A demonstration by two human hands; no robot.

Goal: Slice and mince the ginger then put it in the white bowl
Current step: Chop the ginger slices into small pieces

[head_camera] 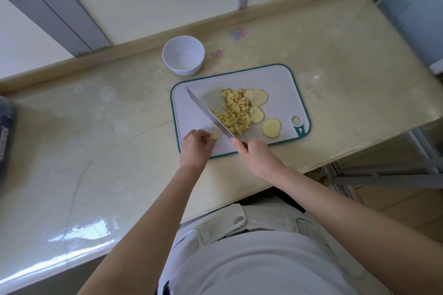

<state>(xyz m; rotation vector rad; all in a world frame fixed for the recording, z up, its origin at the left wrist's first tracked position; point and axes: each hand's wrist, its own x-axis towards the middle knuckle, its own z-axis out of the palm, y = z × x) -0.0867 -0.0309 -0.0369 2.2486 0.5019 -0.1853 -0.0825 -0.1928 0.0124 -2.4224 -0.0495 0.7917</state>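
Pinching a small pale-yellow knob of ginger [215, 136] between curled fingertips [208, 139], the person's left hand [195, 143] is pressing it onto the near-left corner of a white plastic chopping board with a teal rim [282, 79]. The right hand [257, 154] is wrapping its fingers round the dark handle of a long steel kitchen knife [208, 112], with one fingertip reaching forward onto the back of the blade. The blade is lying slantwise, its tip pointing toward the board's far-left corner and its edge just beside the knob.

Beyond the blade, a heap of small yellow ginger cubes [233, 112] is sitting mid-board, and several round ginger slices [271, 127] are lying uncut along its right side. The round white bowl [183, 55] is standing on the cream stone counter [107, 115] just past the board, and I am seeing nothing in it. I am judging the job roughly halfway: most slicing done, the dicing partly done, the transfer not yet begun.

Pink and blue marks [238, 33] on the counter are proving too smeared to read, and the board's handle corner is showing only a small white emblem [299, 130].
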